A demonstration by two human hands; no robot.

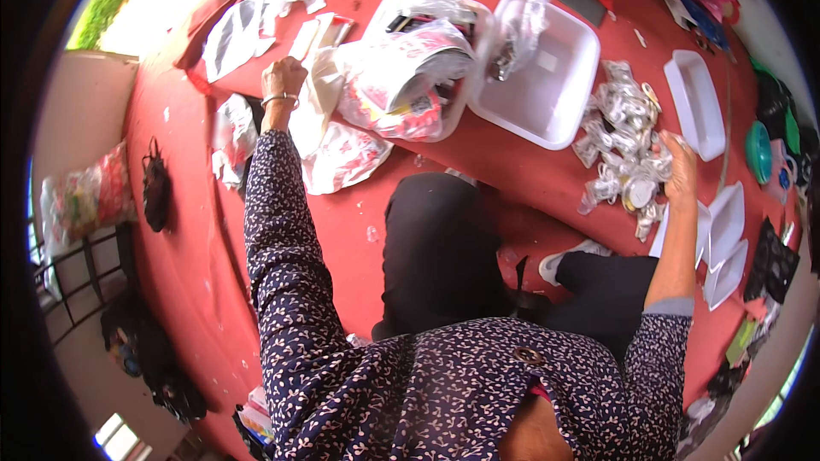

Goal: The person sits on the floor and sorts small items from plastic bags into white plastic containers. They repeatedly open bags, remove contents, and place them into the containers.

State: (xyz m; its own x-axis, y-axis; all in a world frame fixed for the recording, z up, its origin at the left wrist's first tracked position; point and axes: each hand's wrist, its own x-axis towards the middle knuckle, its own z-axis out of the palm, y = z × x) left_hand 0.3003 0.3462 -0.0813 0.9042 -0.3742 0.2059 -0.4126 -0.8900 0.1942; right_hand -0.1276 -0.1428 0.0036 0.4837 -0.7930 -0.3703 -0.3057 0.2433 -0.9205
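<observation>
My left hand (284,81), with a bracelet at the wrist, is curled closed beside a white plastic bag (321,90). What its fingers hold, if anything, is hidden. To its right, a white tub (483,21) is heaped with printed plastic bags (418,68) and dark items. At the right edge of a pile of small clear-wrapped white items (628,111), my right hand (681,162) has its fingers bent inward. Whatever lies in those fingers is too small to make out. A second white tub (559,111), with a clear bag (519,38) inside, stands between the two.
A narrow white tray (696,107) lies beyond the pile, and smaller white trays (726,226) sit nearer on the right. Red cloth (495,171) covers the surface. Plastic sheets (243,30) lie at the far left; a teal bowl (758,154) stands at the right edge.
</observation>
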